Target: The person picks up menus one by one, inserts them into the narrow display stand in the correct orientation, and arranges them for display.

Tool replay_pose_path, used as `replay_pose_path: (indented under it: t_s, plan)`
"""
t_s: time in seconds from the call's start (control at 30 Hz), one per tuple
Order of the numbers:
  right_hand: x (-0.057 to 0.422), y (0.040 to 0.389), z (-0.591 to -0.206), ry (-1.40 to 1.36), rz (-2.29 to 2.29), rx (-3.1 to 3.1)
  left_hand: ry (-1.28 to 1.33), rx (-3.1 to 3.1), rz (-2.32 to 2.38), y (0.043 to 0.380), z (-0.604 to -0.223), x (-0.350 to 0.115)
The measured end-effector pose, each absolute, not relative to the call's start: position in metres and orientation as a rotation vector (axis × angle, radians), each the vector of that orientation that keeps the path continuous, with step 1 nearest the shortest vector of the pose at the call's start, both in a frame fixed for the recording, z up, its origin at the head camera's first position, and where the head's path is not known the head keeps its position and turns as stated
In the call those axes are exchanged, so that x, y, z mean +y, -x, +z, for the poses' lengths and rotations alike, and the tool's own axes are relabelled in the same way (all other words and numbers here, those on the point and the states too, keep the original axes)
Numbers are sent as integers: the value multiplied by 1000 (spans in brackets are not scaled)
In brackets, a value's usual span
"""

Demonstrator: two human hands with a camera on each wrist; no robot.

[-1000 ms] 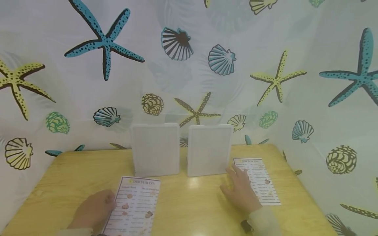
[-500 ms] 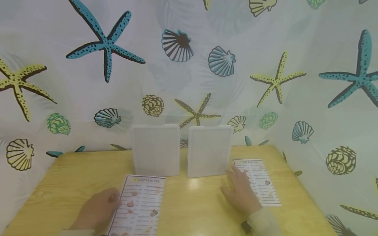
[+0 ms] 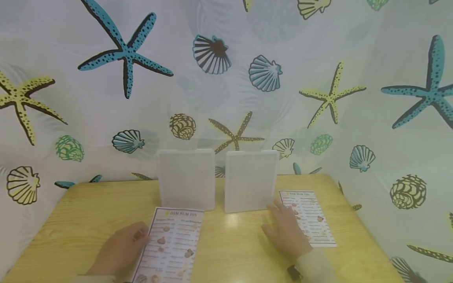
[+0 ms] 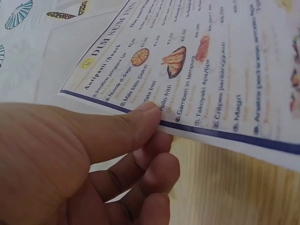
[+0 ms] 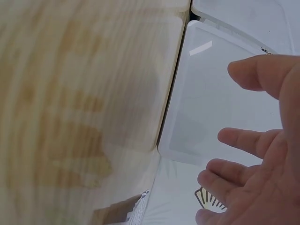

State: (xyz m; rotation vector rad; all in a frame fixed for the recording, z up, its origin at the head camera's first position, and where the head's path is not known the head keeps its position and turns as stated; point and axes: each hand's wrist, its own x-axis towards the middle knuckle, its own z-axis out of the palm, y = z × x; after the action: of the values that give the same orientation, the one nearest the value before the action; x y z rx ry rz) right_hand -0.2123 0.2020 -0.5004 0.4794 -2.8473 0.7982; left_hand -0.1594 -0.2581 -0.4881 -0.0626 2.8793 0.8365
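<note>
My left hand [image 3: 122,247] pinches the left edge of a printed menu sheet [image 3: 173,247] headed "DIM SUM INN". In the left wrist view the thumb presses on the blue border of the menu [image 4: 197,84], and the other fingers curl beneath. The sheet tilts above the wooden table. My right hand [image 3: 288,232] has its fingers apart and holds nothing. It is close to the lower right corner of the right white stand [image 3: 251,181]. A second menu [image 3: 313,218] lies flat beside it, partly covered by that hand.
Another white upright stand [image 3: 186,181] is left of the first, with a narrow gap between them. Both stand on a light wooden table [image 3: 233,251]. Behind and to the right hangs a curtain [image 3: 240,23] printed with starfish and shells.
My left hand has moved the held menu to the right and slightly up, toward the left stand. The right hand has shifted only very slightly left; the second menu stays in place.
</note>
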Motion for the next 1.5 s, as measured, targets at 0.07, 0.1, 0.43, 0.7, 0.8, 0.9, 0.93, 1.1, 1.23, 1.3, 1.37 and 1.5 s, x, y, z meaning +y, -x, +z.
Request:
replay_pose_path:
  t_s: [0.07, 0.1, 0.43, 0.7, 0.8, 0.9, 0.93, 1.1, 1.23, 1.3, 1.37, 1.5]
  plan:
    - [202, 212, -500, -476, 799, -2854, 58, 2888, 839, 159, -488, -257]
    - [202, 212, -500, -473, 800, -2860, 62, 2887, 839, 160, -488, -257]
    - [200, 208, -499, -479, 811, -2829, 42, 2901, 833, 161, -488, -253]
    - [199, 208, -501, -464, 795, -2863, 27, 2909, 824, 161, -484, -251]
    - [199, 208, -501, -452, 811, -2880, 13, 2918, 829, 160, -483, -251]
    - [199, 209, -501, -448, 821, -2890, 8, 2926, 832, 160, -483, -251]
    - [199, 209, -500, -450, 827, -2891, 7, 2927, 833, 160, -484, -252]
    - [199, 208, -499, -471, 844, -2892, 21, 2917, 831, 161, -486, -252]
    - [199, 207, -499, -487, 847, -2887, 39, 2898, 840, 162, -486, -251]
    - [199, 207, -499, -491, 847, -2887, 43, 2895, 846, 161, -486, -250]
    - [199, 207, -499, -492, 847, -2888, 35, 2902, 845, 161, -485, -249]
    - [199, 208, -501, -489, 837, -2894, 10, 2929, 837, 161, -483, -247]
